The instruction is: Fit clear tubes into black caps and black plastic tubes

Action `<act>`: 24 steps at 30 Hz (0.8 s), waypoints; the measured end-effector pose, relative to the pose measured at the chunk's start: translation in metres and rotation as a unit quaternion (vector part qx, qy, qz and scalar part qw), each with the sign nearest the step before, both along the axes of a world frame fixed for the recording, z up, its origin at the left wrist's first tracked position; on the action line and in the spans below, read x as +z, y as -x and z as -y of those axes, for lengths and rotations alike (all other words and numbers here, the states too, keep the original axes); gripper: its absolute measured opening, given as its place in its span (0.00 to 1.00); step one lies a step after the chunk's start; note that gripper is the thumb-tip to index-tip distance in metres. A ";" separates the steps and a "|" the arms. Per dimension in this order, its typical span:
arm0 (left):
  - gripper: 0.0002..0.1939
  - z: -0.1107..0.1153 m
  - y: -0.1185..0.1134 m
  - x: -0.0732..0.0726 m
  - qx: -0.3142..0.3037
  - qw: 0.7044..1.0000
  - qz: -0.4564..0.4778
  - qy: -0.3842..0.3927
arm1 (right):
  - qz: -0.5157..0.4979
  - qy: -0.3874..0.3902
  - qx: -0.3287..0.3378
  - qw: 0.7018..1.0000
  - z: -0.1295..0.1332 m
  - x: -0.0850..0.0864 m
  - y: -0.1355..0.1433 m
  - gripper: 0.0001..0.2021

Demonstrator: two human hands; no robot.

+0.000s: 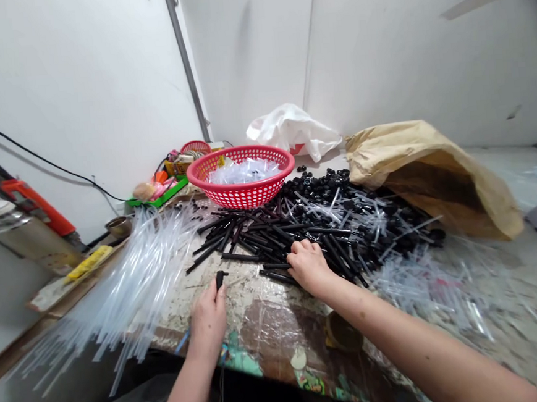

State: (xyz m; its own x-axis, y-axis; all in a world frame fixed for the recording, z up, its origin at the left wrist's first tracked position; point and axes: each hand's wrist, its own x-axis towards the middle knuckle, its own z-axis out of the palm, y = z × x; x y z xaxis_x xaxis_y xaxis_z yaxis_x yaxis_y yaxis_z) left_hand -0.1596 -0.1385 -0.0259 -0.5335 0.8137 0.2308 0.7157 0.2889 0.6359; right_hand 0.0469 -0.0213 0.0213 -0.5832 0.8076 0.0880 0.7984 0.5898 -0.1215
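My left hand is closed around a small black nozzle-like part, whose short side spout points right. My right hand reaches into the near side of a pile of black tubes, its fingers curled down; what they grip, if anything, is hidden. Behind the tubes lies a heap of small black caps, with clear thin tubes scattered on it. A large bundle of long clear tubes lies left of my left hand. More short clear tubes lie right of my right hand.
A red basket with clear plastic pieces stands behind the black tubes. An open brown paper bag lies at the right, and a white plastic bag at the back. A green tray and a metal flask are at the left.
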 end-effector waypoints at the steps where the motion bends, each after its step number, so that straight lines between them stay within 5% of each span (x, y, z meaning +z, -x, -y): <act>1: 0.24 -0.005 0.003 0.002 0.016 0.999 -0.029 0.005 | -0.007 0.001 -0.006 1.000 -0.002 0.001 -0.001 0.07; 5: 0.30 -0.015 -0.009 0.021 0.066 0.993 -0.045 -0.085 | -0.046 0.010 -0.062 0.997 -0.001 0.019 -0.013 0.11; 8: 0.28 -0.015 -0.046 0.037 -0.026 0.974 0.150 -0.166 | -0.106 0.068 -0.064 0.990 0.024 0.033 -0.023 0.14; 11: 0.28 -0.011 -0.096 0.045 -0.119 0.901 0.384 -0.161 | -0.229 0.186 -0.003 0.956 0.065 0.037 -0.029 0.14; 15: 0.26 -0.007 -0.134 0.049 -0.085 0.813 0.549 -0.175 | -0.333 0.226 0.031 0.915 0.089 0.031 -0.060 0.12; 18: 0.24 -0.003 -0.131 0.047 -0.070 0.791 0.585 -0.164 | -0.339 0.143 -0.071 0.927 0.065 0.022 -0.112 0.11; 21: 0.22 0.003 -0.120 0.035 -0.069 0.799 0.589 -0.100 | -0.195 -0.001 -0.203 0.960 0.029 0.007 -0.162 0.11; 24: 0.23 0.008 -0.118 0.017 -0.075 0.804 0.587 -0.056 | -0.109 -0.064 -0.261 0.957 0.006 -0.009 -0.181 0.12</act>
State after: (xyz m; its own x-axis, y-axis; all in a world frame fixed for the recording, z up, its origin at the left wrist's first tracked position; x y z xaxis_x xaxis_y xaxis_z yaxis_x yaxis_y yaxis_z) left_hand -0.0416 -0.1468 -0.0086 -0.3346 0.8986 -0.2840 -0.3762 0.1490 0.9145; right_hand 0.2280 -0.0275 0.0122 -0.0598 0.9586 0.2784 0.9523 0.1384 -0.2719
